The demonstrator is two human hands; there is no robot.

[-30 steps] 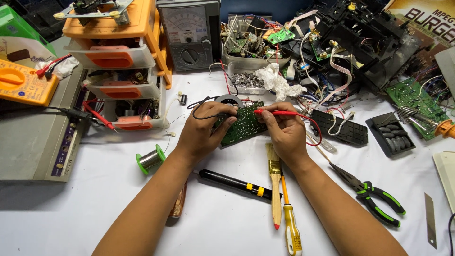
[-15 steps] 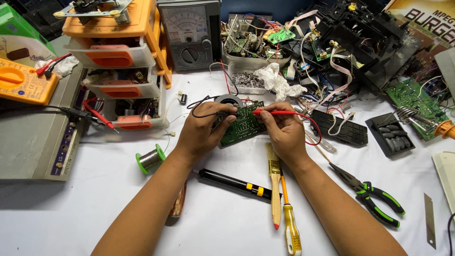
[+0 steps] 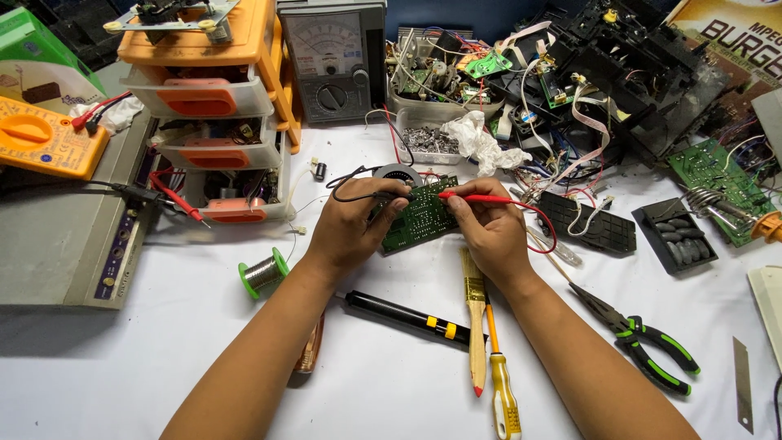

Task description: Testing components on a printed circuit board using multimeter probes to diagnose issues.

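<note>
While nothing has shifted since a second ago, the left hand [image 3: 352, 228] pinches a black probe [image 3: 371, 195] and the right hand [image 3: 487, 228] a red probe [image 3: 481, 196] on the green circuit board [image 3: 420, 220]; paintbrush [image 3: 475, 314], solder spool [image 3: 262, 273], pliers [image 3: 643, 336] lie nearby.

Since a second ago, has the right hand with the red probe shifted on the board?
No. The right hand holds the red probe on the green circuit board, same spot relative to the paintbrush below.
</note>
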